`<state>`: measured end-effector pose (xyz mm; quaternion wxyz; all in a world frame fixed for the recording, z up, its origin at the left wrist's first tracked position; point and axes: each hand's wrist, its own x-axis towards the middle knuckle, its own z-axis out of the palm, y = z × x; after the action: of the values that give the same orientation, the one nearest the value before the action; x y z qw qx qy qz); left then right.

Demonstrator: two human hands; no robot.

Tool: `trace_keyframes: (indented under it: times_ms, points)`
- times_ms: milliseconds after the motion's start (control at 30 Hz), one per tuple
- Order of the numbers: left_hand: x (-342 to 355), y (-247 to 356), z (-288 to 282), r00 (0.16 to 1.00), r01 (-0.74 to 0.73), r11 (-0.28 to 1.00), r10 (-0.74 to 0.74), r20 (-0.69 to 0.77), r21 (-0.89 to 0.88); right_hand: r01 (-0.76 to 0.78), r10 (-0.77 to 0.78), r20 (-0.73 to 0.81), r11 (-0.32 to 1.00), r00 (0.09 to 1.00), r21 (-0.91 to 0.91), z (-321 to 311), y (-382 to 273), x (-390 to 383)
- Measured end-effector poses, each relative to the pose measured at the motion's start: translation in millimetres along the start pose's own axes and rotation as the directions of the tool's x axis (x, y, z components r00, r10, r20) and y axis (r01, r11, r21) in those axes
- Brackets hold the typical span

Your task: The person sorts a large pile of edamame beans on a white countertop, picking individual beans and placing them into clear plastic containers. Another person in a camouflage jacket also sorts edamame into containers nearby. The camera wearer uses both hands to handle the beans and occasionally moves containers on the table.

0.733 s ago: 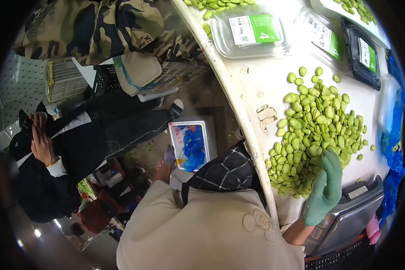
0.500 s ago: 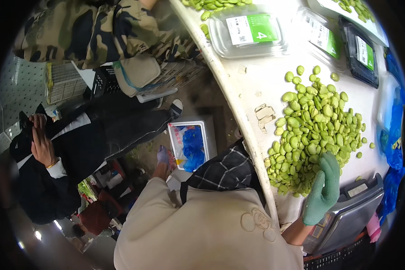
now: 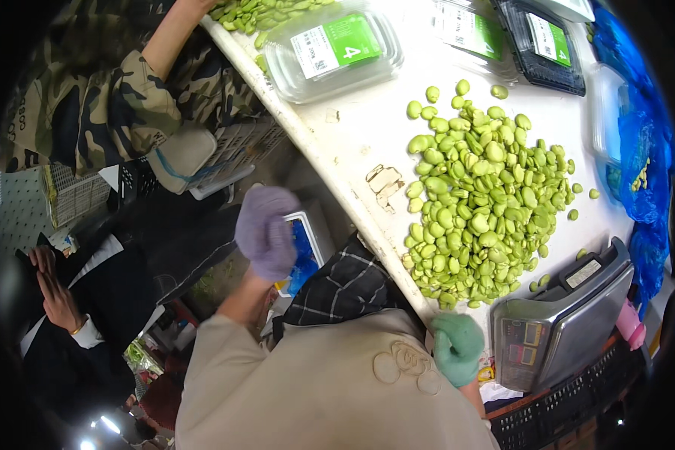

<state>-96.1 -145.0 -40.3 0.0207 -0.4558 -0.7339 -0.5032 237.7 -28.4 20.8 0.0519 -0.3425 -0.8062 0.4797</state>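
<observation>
My left hand [image 3: 266, 229], in a lilac glove, is raised beside the table over a white foam box with blue plastic [image 3: 305, 262]. Motion blurs its fingers. My right hand [image 3: 456, 346], in a green glove, is curled at the near table edge, below a large pile of shelled green broad beans [image 3: 476, 195]. Its fingertips and anything inside them are hidden. A metal scale [image 3: 577, 334] lies just right of that hand. Labelled lidded containers, clear [image 3: 330, 52] and black [image 3: 540, 45], sit beyond the beans.
A person's camouflage sleeve and arm [image 3: 157, 60] reach toward beans at the top. Another person in dark clothes [image 3: 90, 330] is at the left. The white table's rim [image 3: 315, 154] curves across the middle. Blue bags [image 3: 641, 195] lie at the right, and plastic crates [image 3: 75, 195] stand left.
My left hand has risen from low beside the foam box toward the table edge. My right hand has withdrawn from the bean pile down to the edge. The view has shifted.
</observation>
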Motion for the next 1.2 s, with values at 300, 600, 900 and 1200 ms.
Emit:
trace_keyframes:
  times_ms: [300,600,900,1200]
  points:
    - [58.8,-6.0,77.0,0.949,-0.158,0.986,0.165,0.269,-0.05,-0.437,0.433,-0.31,0.897,0.847,0.059,18.0,71.0,-109.1]
    - [52.4,-10.3,89.8,0.977,-0.069,0.985,0.035,0.212,0.158,-0.221,0.164,-0.258,0.952,0.952,-0.211,18.0,98.3,-115.1]
    - [51.3,-4.3,87.8,0.952,-0.08,0.959,-0.007,0.305,0.272,-0.168,0.109,-0.267,0.963,0.958,-0.212,12.9,111.2,-111.2]
    - [51.4,0.9,87.3,0.948,-0.013,0.956,-0.081,0.308,0.292,-0.202,0.134,-0.263,0.946,0.955,-0.252,11.2,117.0,-115.8]
